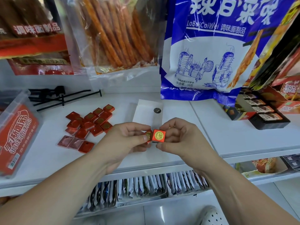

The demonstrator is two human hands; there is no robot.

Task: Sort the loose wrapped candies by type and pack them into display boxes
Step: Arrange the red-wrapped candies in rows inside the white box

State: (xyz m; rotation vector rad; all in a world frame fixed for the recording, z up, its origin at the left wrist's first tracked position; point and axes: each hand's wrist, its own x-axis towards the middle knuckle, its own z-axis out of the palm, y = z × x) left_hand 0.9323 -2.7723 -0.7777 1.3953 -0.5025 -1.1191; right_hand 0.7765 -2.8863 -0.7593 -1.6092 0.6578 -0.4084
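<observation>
You hold two red foil candies between your hands, just above the white shelf [186, 111]. Your right hand [181, 137] pinches the square gold-seal candy [158, 135] by its edges, forefinger on top and thumb beneath, with the seal facing you. Your left hand [128, 140] pinches a second red candy [148, 135] that touches the first. Your left thumb covers most of it, so I cannot tell whether its seal matches. The remaining fingers [174, 125] of both hands are loosely curled.

Before you pair these two, roll the left candy out from under your thumb and check its face against the right one. Grip by the edges only and lightly: the foil looks as if it would crease, and the filling is probably soft.

The loose pile [90, 125] lies on the shelf to your left, well apart from your hands. Most of it is the same bright red. A few paler pink pieces [71, 142] sit at its near edge and look like another type, so set them aside as you go.

A flat white packet [147, 114] lies under your hands; I cannot tell whether it is a folded box. The open display boxes [263, 114] on your right hold dark bars in neat rows. Match that: stack with seals facing one way and edges flush, so that the row slides in without snagging.
</observation>
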